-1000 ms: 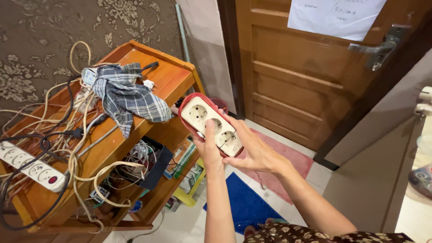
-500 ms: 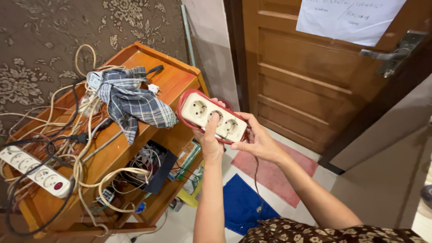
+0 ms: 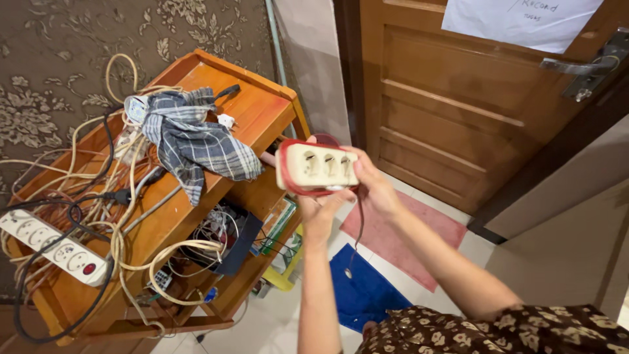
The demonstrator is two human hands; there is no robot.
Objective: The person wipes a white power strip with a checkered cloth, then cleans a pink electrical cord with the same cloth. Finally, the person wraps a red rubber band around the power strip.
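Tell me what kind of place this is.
Most likely a room in a home, by its door. The signs: patterned wallpaper, a wooden door with small floor mats before it, and a wooden shelf piled with cables. Both hands hold a power strip.

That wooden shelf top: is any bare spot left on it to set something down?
Yes: the far right corner of the shelf, between the checked cloth and the rim, is bare wood. The left half is crowded with tangled cables and a white strip. Both hands hold a red strip.
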